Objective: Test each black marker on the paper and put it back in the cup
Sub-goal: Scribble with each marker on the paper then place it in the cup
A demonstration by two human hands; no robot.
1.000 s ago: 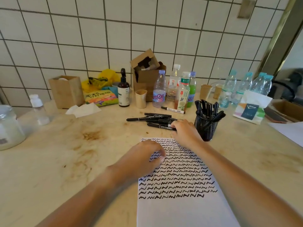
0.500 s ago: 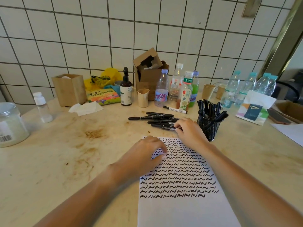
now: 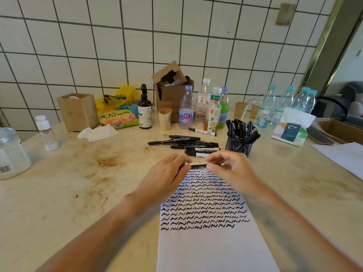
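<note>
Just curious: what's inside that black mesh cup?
The mesh cup holds a bunch of black markers standing upright, tops poking out. Their lower ends and the cup's bottom are too dark to make out.

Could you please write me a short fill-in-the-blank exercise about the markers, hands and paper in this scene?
1. Both the left hand and the right hand hold one black ____ above the top of the paper.
2. The mesh cup stands to the ____ of the loose markers.
3. The paper's wavy test lines are ____ in colour.

Missing words: marker; right; black
</note>
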